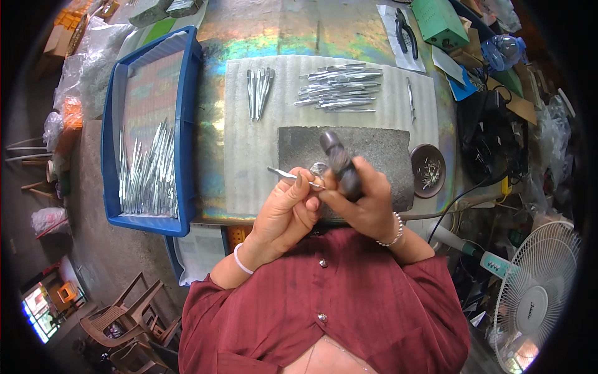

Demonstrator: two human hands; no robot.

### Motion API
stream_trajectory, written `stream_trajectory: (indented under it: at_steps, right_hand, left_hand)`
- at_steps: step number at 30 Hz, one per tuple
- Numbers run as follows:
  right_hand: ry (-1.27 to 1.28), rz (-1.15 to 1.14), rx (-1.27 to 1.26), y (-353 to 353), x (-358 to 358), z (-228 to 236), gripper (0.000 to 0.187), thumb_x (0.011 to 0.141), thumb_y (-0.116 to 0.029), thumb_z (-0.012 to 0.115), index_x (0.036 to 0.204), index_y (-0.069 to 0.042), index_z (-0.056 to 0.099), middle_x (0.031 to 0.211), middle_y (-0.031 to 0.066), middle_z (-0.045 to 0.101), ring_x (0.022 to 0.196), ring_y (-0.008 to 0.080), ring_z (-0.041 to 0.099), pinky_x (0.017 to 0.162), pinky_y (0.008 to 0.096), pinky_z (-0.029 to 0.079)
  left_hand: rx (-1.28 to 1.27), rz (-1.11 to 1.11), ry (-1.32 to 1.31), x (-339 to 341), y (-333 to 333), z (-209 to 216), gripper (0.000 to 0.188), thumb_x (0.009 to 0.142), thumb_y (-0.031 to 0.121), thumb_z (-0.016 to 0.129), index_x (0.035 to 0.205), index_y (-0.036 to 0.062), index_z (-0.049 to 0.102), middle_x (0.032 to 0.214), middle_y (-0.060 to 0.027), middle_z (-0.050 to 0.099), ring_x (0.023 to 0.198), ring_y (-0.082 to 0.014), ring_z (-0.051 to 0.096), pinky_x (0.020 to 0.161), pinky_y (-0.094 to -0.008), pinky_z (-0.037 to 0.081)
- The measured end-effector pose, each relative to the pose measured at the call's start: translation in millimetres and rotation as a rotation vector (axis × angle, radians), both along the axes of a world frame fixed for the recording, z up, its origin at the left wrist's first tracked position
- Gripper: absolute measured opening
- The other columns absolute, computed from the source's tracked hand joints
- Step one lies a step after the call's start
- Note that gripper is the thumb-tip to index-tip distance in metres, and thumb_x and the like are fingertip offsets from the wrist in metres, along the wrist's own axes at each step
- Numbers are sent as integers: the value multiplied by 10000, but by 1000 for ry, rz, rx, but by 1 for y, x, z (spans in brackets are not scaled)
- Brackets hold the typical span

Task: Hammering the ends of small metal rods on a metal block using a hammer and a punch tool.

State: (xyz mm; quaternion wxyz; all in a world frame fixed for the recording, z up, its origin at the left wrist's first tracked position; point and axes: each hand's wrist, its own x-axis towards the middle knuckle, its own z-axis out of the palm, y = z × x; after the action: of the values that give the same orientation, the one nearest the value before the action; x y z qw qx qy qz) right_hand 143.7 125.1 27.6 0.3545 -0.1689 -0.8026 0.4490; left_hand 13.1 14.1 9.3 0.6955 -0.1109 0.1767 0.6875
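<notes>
Over the front of a dark grey stone slab (pixel 380 159), my left hand (pixel 283 209) is closed, pinching a slim silver metal piece (pixel 281 173) that points to the left. My right hand (pixel 370 202) grips a dark hammer (pixel 339 161), slightly blurred and tilted, close to the left fingertips; its handle is mostly hidden. The right thumb and fingers come near the slim piece's right end. Just behind the fingertips shows a small shiny lump (pixel 319 168), too unclear to name. Beyond the slab lies a pile of similar silver pieces (pixel 339 88), with a smaller fanned group (pixel 258 93) to its left.
A blue tray (pixel 191 124) at left holds many slim silver pieces. Right of the slab sits a brown bowl (pixel 418 186) with small bits. One silver piece (pixel 411 100) lies apart on the foam sheet (pixel 243 168). Black pliers (pixel 406 34), a green box (pixel 439 23) and a fan (pixel 532 299) stand farther off.
</notes>
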Motion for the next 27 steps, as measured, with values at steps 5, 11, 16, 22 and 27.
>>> stream_trajectory:
  at_steps: [5,11,16,22,27]
  right_hand:
    - [-114,52,-722,14,21,5,272,931,-163,611,1122,19,548,829,-10,595,554,3,459,499,195,397]
    - [-344,54,-587,21,32,0,263,943,-168,584,1125,21,566,847,69,621,599,81,578,567,234,478]
    - [-413,27,-601,21,31,-4,233,889,-123,636,1057,24,569,727,57,626,632,110,609,615,250,489]
    - [-361,28,-532,19,35,-15,202,870,-118,649,1015,1,576,670,67,604,612,110,602,597,266,478]
    - [-343,30,-523,19,36,-14,193,861,-116,657,1001,-9,580,655,73,597,595,123,596,587,274,472]
  left_hand:
    - [46,102,58,-20,-11,-5,151,962,209,549,1051,89,574,991,-101,648,718,-132,636,621,-222,539]
    - [34,129,243,-27,-12,-9,146,958,185,554,1052,75,567,1005,-141,663,700,-145,651,605,-239,548]
    - [40,80,557,-20,-4,-11,136,957,148,558,1052,50,560,1005,-147,661,685,-139,651,599,-242,551]
    - [22,43,1121,-13,1,-6,79,934,15,554,999,12,598,958,-100,647,713,-87,615,635,-208,526]
    - [-28,14,1330,-9,5,-5,76,910,-35,564,958,-28,622,943,-70,623,746,-88,606,668,-205,529]
